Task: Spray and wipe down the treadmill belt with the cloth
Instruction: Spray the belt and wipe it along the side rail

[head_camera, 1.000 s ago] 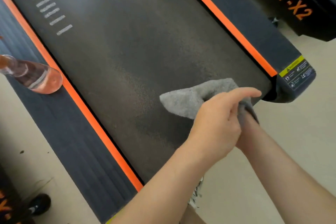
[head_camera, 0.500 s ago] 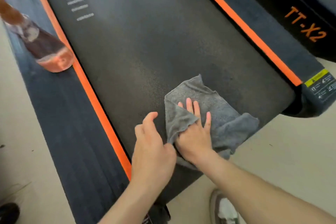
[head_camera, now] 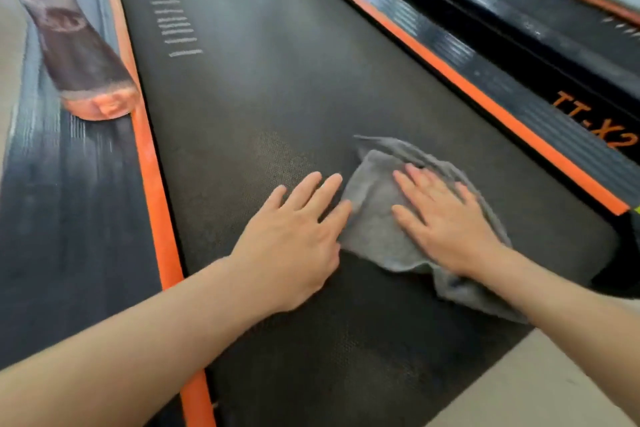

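Two hands lie flat in the head view, fingers straight. The right hand presses the grey cloth onto the treadmill belt near its end. The left hand rests on bare belt just beside it. Overlapping, evenly pressed strokes would likely work best. One cloth, one spray bottle, two hands.

One wide-angle camera, worn on the head, looks forward and down along the treadmill belt from its near end, close above it.
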The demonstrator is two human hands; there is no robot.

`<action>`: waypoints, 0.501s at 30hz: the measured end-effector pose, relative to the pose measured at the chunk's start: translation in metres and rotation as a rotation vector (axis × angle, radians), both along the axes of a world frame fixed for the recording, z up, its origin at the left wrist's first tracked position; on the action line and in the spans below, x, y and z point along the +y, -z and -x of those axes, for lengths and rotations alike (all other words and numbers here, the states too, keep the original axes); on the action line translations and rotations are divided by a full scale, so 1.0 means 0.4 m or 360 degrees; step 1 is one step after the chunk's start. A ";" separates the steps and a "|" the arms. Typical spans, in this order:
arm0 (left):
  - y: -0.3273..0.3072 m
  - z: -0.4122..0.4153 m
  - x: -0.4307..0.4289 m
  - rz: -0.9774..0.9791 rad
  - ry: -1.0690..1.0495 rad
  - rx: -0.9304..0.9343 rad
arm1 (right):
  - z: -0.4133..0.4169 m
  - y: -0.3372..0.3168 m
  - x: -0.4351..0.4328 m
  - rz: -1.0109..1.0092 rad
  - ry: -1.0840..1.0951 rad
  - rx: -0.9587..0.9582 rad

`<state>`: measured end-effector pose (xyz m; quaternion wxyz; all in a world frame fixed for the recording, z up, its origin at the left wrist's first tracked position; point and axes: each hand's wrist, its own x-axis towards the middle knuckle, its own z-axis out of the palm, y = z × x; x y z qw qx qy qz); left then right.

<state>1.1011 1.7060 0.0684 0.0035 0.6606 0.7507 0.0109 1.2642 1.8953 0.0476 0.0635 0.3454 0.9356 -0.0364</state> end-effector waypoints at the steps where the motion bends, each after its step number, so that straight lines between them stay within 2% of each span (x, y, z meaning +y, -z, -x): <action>1: 0.005 0.004 0.022 -0.0001 0.0021 0.0050 | -0.031 -0.007 0.074 -0.0001 0.0331 -0.0082; 2: 0.000 0.008 0.035 -0.0030 0.0001 0.0050 | -0.045 -0.017 0.119 0.0001 0.0537 -0.0087; 4: -0.021 0.020 0.057 -0.0188 0.0009 -0.0030 | -0.013 -0.006 0.109 -0.0012 0.0569 -0.0072; 6: -0.021 0.028 0.061 -0.0340 0.0000 0.0009 | 0.070 0.023 -0.038 -0.0078 0.0100 0.0071; 8: -0.019 0.034 0.041 -0.0246 -0.0052 0.0021 | 0.166 0.052 -0.240 -0.0037 -0.0500 0.0249; 9: -0.006 0.041 0.025 -0.0225 -0.0053 0.0008 | 0.209 0.070 -0.325 -0.0020 -0.0671 0.0236; 12: 0.039 0.067 -0.031 -0.0195 -0.0138 0.0018 | 0.287 0.063 -0.397 0.0168 -0.0797 0.0149; 14: 0.037 0.076 -0.059 -0.0243 -0.0247 -0.0029 | 0.269 0.055 -0.314 -0.0002 -0.1057 0.0120; 15: 0.027 0.075 -0.062 -0.0256 -0.0248 -0.0004 | 0.242 0.041 -0.255 -0.0081 -0.1016 0.0142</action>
